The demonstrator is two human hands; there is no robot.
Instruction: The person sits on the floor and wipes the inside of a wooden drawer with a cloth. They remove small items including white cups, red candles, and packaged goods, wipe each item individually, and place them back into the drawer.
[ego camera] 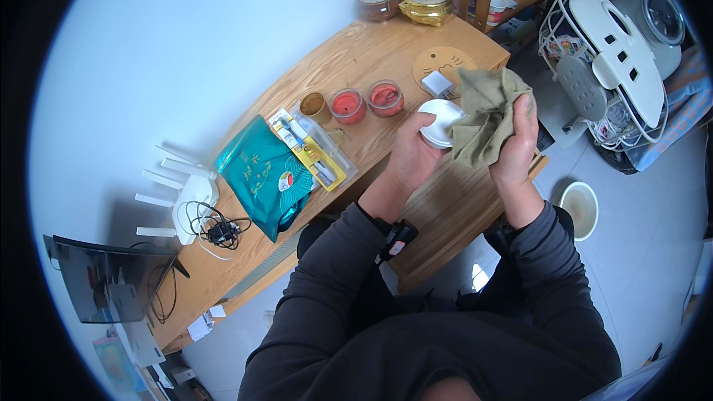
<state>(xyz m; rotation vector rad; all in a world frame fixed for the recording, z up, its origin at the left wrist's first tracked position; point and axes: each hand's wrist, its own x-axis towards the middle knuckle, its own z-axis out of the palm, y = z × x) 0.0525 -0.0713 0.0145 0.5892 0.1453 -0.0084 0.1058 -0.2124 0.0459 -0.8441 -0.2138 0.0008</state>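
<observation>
My left hand point(415, 150) grips a round white plastic lid or shallow dish point(440, 122), with the thumb on its rim. Crumpled in my right hand point(517, 139) is an olive-green cloth point(487, 114), whose left edge touches or overlaps the white piece. Just beyond them on the wooden desk lie a white power adapter point(437, 84) and a round wooden mat point(440, 61) with a face drawn on it. To the left stand two clear jars with red contents point(347, 106) point(385, 98) and a small brown cup point(315, 108).
A teal foil bag point(267, 178) and a packaged toothbrush point(309, 150) lie left on the desk, near a white router point(195, 206), tangled cables point(223, 233) and a monitor point(111, 278). Two lidded pots stand at the far end. An open drawer point(451, 211) is below my hands; a white bucket point(579, 211) stands right.
</observation>
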